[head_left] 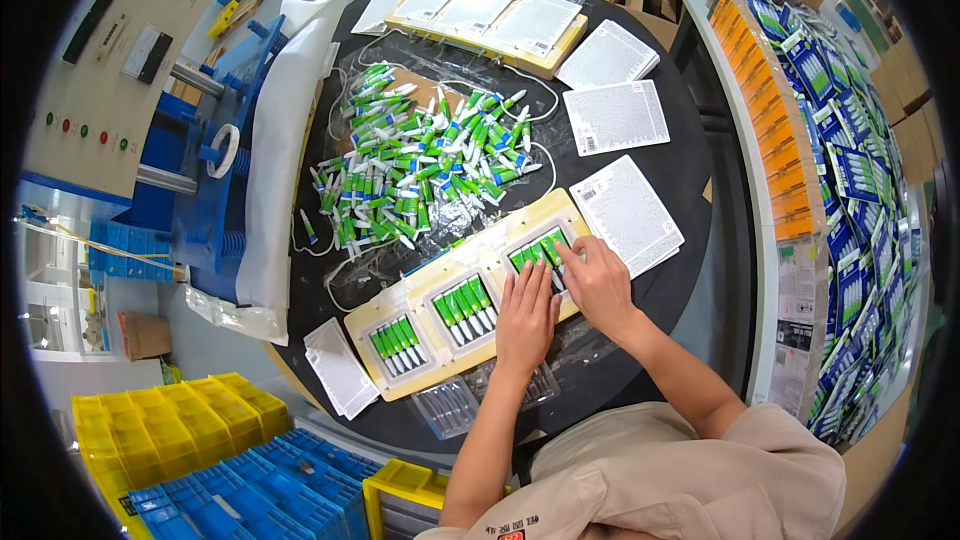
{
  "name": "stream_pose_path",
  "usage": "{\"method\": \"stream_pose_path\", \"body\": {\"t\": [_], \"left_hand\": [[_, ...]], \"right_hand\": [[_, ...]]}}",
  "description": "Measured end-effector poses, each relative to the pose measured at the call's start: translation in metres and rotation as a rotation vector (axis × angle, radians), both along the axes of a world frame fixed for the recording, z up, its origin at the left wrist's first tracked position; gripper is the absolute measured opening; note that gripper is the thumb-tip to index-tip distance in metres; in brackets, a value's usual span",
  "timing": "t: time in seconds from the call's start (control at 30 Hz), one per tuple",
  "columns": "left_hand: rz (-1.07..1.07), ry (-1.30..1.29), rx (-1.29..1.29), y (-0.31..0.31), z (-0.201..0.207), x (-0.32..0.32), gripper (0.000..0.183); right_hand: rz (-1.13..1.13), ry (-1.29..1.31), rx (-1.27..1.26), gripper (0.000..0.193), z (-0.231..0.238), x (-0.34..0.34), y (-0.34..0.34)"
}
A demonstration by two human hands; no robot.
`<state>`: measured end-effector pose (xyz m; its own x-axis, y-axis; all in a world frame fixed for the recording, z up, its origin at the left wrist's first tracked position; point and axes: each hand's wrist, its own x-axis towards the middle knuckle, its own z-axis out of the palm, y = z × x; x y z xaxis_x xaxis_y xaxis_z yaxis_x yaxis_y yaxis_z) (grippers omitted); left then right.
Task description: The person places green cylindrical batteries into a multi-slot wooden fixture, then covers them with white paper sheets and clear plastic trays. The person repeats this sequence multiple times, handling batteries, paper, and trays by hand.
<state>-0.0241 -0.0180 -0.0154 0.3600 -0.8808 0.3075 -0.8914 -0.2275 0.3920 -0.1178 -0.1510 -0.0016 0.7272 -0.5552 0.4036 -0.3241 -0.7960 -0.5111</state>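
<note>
A long cream-yellow tray point(480, 257) with three windows lies across the near side of the black round table. Rows of small green tubes with white tips fill the left window point(398, 345) and the middle window point(465, 310). Over the right window, my left hand point(528, 315) rests with its fingers stretched flat on the green tubes point(540, 250). My right hand point(600, 285) is at that window's right side, its thumb and fingertips closed around the edge of a tube there. Both hands partly hide this row.
A heap of loose tubes point(425, 155) lies beyond the tray. White printed cards point(628, 210) lie at right, and another cream tray point(485, 15) holds cards at the back. Clear blisters point(447, 408) sit near me. A blue press machine point(215, 155) stands left; packed cards point(850, 175) fill a bin at right.
</note>
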Motion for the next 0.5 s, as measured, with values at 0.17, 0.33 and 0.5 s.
{"method": "stream_pose_path", "body": {"t": [0.17, 0.33, 0.5], "left_hand": [[-0.007, -0.057, 0.057, 0.0011, 0.0016, -0.0003, 0.043], [0.004, -0.050, 0.050, 0.0011, 0.0005, 0.0000, 0.043], [0.010, -0.049, 0.038, 0.0026, -0.0029, -0.0006, 0.043]], "right_hand": [[0.056, 0.047, -0.050, 0.037, 0.0019, 0.0004, -0.0044], [0.081, 0.091, -0.096, 0.036, 0.0019, -0.0004, -0.0072], [0.083, 0.062, -0.075, 0.037, -0.0001, 0.0003, -0.0061]]}}
